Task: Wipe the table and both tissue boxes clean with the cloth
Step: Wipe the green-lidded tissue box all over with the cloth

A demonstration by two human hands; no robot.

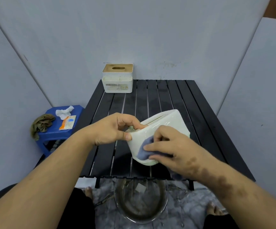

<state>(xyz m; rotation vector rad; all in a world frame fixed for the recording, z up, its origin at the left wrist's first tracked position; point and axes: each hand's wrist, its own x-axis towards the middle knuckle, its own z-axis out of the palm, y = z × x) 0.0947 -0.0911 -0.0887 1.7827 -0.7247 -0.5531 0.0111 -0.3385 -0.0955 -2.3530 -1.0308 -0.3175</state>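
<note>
The person's left hand (112, 129) grips one end of a cream tissue box (160, 129), its fingers (130, 123) curled over the upper edge and the thumb pressed against the near face, so that the box is held tilted above the near half of the black slatted tabletop (158, 96). The right hand (168, 144) holds a blue-grey cloth (144, 150) bunched beneath its fingers and presses it against the near face of the box. A second tissue box (117, 78), white with a wooden slotted lid, stands upright at the far left corner of the tabletop. Left of the tabletop, a blue stool (59, 128) carries an olive rag (42, 125), a crumpled white tissue (63, 111) and an orange packet (68, 122). A clear basin (140, 202) sits on the floor below the near edge.
</note>
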